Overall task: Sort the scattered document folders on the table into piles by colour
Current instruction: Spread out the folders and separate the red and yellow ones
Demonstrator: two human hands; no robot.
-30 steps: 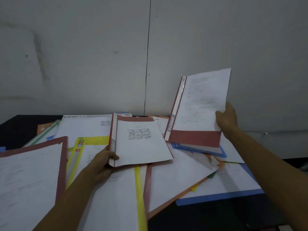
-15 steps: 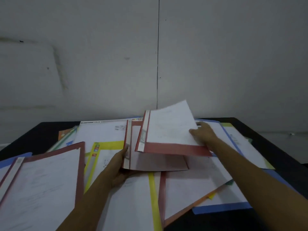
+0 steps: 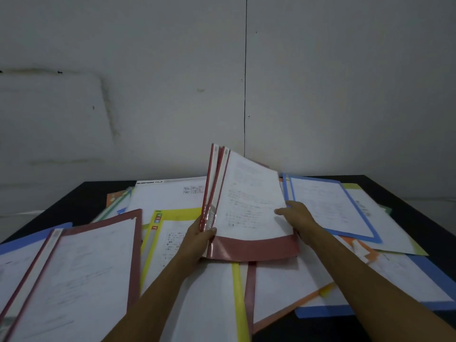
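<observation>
Lower left of frame: one red folder (image 3: 135, 243) lies flat on the worktop (image 3: 419, 206), w/ a yellow folder (image 3: 177, 215) just beside it, partly overlapped. Frame centre: red bundle (image 3: 246, 249), several spines together, held tilted up over the heap. Left grip (image 3: 199, 243) is curled round its lower spine corner. Right grip (image 3: 299, 218) pinches the opposite edge, one digit across the front sheet. Right of frame: blue folder (image 3: 370, 225), flat. Step, prob.: squaring up the collected reds. Next: pick a spot for a red pile, lay the bundle flat w/o fanning it, then fetch the lower-left red.
</observation>
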